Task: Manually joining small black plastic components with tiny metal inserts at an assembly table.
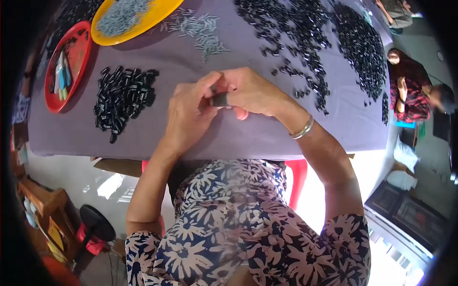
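Head view: left hand [188, 107] and right hand [253, 90] are together at the middle of the frame, above the table [257, 143].
Piece in work: a small dark piece [220, 99] is between them; the right hand pinches it, but whether the left hand also grips it, I cannot tell.
Stage: one piece seems to be in the middle of handling; its exact step is hidden by the fingers.
Black pieces: a compact pile [124, 97] lies at left, a scattered pile [286, 24] at upper centre-right, a dense pile [360, 45] at upper right.
Pale pins: some lie loose [198, 29] at upper centre, more on the yellow plate [160, 14] at upper left.
Done or left: many pieces lie out of the hands, so much may remain; which pile is finished, I cannot tell.
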A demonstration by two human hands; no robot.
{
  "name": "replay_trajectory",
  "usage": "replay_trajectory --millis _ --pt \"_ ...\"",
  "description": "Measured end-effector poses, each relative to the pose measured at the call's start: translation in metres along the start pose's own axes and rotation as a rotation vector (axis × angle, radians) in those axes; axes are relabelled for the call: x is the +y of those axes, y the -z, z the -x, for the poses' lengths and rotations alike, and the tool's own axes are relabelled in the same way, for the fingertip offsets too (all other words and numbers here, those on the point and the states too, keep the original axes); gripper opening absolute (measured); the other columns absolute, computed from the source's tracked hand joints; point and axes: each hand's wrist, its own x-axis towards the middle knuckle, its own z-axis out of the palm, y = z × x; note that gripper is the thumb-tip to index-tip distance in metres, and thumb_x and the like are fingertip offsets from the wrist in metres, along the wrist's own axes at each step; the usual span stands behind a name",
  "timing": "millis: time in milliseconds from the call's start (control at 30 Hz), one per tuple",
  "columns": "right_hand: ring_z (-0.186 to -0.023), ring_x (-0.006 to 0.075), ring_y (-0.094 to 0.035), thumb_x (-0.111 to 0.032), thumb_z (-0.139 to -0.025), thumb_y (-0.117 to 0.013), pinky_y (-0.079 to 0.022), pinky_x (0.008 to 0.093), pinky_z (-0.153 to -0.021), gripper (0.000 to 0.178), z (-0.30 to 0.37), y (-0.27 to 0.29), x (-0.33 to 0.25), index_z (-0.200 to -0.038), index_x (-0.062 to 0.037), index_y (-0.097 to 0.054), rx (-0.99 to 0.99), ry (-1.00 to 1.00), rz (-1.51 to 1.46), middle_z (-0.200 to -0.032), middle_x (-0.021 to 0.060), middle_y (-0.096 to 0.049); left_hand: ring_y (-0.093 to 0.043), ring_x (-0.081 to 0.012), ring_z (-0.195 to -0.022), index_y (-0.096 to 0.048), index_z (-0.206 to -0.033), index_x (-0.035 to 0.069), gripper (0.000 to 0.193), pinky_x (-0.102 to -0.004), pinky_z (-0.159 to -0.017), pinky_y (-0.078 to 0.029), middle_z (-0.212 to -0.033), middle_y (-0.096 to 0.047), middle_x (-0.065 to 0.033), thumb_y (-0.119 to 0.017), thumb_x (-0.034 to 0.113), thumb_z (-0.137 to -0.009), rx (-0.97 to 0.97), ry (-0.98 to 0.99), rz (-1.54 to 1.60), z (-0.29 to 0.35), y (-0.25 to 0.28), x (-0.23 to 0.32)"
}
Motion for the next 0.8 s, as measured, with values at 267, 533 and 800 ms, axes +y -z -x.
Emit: replay_trajectory --millis 267,533,800 --pt "-0.065 0.0107 -0.056 -0.012 -0.085 -0.066 -0.047 0.026 -0.043 0.019 -0.002 0.003 0.002 -0.098 0.0008 -0.065 0.013 -0.033 0.172 -0.081 0.0042 -0.062 -0.064 -0.0271 -0.084 -0.061 -0.13 0.011 0.07 -0.0377 -0.079 -0.051 -0.091 -0.069 -0.0057 -0.075 -0.008 -0.065 0.031 0.007 0.11 -0.002 -0.002 -0.004" --pt "-0.065 0.0093 -0.056 -0.01 -0.086 -0.062 -0.05 0.0254 -0.045 0.015 0.0 -0.006 0.024 -0.097 0.0007 -0.063 0.069 0.087 0.049 -0.078 0.0024 -0.059 -0.064 -0.0275 -0.08 -0.062 -0.126 0.01 0.06 -0.039 -0.079 -0.052 -0.092 -0.069 -0.0069 -0.075 -0.004 -0.069 0.049 -0.053 0.039 0.005 -0.005 -0.023" --pt "-0.079 0.0103 -0.065 0.017 -0.075 -0.059 -0.053 0.0267 -0.072 0.032 0.076 0.002 0.074 -0.096 -0.0044 -0.068 0.783 0.593 0.404 -0.086 0.0062 -0.07 -0.063 -0.0293 -0.069 -0.065 -0.096 0.001 0.021 -0.0371 -0.071 -0.051 -0.085 -0.062 -0.0127 -0.072 -0.003 -0.077 0.104 0.055 -0.166 0.006 0.046 0.0"
